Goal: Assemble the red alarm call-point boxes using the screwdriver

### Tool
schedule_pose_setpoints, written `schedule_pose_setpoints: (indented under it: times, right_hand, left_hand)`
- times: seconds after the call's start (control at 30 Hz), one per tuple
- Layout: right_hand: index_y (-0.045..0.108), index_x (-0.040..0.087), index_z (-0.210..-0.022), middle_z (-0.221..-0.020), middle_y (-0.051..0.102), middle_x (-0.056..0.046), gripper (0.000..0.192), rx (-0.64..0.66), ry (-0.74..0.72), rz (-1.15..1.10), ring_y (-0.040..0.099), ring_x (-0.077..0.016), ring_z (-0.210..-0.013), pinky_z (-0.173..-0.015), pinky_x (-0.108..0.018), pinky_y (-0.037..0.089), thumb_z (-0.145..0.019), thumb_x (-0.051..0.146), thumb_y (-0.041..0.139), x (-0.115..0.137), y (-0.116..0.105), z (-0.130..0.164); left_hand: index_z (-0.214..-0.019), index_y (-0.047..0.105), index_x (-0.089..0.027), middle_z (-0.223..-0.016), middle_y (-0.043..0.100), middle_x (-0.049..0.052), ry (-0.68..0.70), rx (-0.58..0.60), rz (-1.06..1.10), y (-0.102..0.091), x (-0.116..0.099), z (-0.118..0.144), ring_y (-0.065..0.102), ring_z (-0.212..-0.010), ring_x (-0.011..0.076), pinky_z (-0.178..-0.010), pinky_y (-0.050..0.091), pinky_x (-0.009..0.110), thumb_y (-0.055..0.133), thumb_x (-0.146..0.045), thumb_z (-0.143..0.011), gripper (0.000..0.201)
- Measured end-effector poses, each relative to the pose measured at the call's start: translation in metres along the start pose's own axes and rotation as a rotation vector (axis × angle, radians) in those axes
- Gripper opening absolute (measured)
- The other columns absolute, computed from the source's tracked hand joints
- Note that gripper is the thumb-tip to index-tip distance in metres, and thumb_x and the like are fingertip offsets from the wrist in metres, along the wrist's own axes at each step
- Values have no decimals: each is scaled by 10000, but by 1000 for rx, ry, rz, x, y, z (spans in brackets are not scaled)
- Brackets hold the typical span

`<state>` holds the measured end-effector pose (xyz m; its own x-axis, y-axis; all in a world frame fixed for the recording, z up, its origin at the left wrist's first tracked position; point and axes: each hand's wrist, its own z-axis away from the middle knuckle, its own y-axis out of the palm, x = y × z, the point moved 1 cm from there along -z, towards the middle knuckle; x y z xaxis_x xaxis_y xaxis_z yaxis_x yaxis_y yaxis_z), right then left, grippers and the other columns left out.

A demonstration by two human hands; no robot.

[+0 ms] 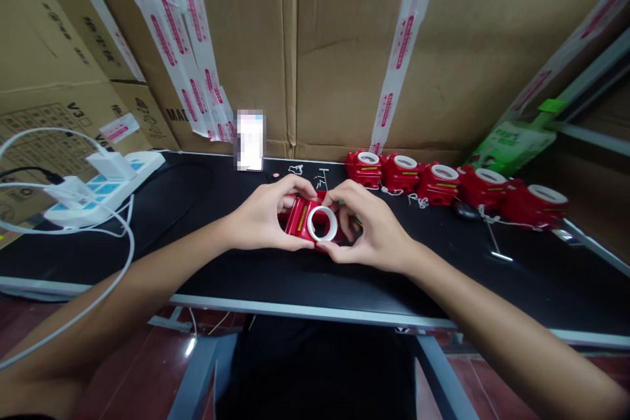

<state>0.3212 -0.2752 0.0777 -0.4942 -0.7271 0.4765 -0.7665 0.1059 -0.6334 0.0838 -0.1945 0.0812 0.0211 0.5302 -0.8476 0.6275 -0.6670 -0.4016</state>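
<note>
Hands, left hand [258,216] and right hand [367,230], both clasp one red toy camera [308,218], white lens ring [322,224] facing up, left of the red camera row [455,185].

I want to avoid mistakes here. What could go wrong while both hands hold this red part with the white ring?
1. The small metal pins lie loose just behind the hands; a left hand or right hand movement may scatter them.
2. The white ring might slip off the red part, since only fingertips hold it.
</note>
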Motion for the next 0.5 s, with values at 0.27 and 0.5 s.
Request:
schedule_pose_setpoints:
  times: [0.27,0.5]
  right_hand:
    - [633,215,-1201,-1068,584,-27,509,103,48,-157,564,-41,-524,-449,-222,504,-813,347,935,0,0,2]
    - [648,225,-1193,-1127,598,-51,514,160,77,-246,594,-45,-543,-468,-219,553,-803,355,957,3,-2,2]
  left_hand:
    - [-1284,612,-225,-1292,730,92,-14,89,53,-4,8,-1,810,-1113,251,-981,671,370,1049,-188,-613,802]
    - [-1286,610,-221,-1205,794,102,-88,152,123,-7,5,-2,814,-1121,278,-955,666,381,1059,-179,-579,839]
